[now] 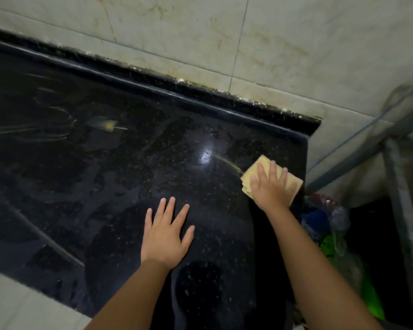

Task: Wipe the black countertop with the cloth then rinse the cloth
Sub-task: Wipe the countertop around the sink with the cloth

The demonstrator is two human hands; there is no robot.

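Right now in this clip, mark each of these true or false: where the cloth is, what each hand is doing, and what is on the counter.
1. The right hand presses flat on the yellow cloth. True.
2. The cloth lies near the countertop's left end. False: it is by the right edge of the black countertop.
3. The left hand holds a second cloth. False: it holds nothing, its fingers spread over the bare counter.
4. A yellowish smear shows on the counter, left of the cloth. True.
5. The cloth is under a running tap. False: no tap is in view; it lies on the counter.
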